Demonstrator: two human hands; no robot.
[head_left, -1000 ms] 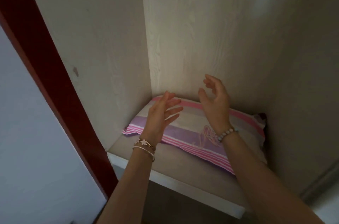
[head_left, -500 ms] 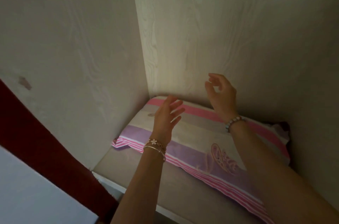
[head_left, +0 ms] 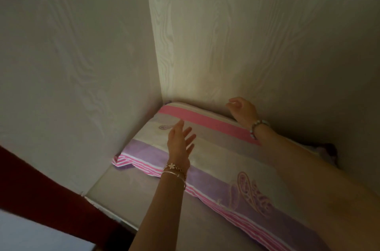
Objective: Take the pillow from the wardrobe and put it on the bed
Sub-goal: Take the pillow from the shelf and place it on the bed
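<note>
A pillow [head_left: 216,154] with pink, lilac and cream stripes and a paisley print lies flat on a shelf [head_left: 127,191] inside the wardrobe, pushed into the back left corner. My left hand [head_left: 180,144] hovers over the pillow's middle, fingers spread, holding nothing. My right hand [head_left: 241,110] reaches over the pillow's far edge by the back wall, fingers loosely curled and apart, empty. My right forearm crosses over the right part of the pillow and hides it.
Pale wood-grain wardrobe walls [head_left: 82,65] close in on the left, back and right. A dark red door edge [head_left: 30,185] runs along the lower left. The shelf's white front lip [head_left: 111,213] sits just in front of the pillow.
Both hands have moved deeper into the wardrobe and lower toward the pillow. The right hand has gone to the pillow's far edge. The view has closed in on the shelf.
</note>
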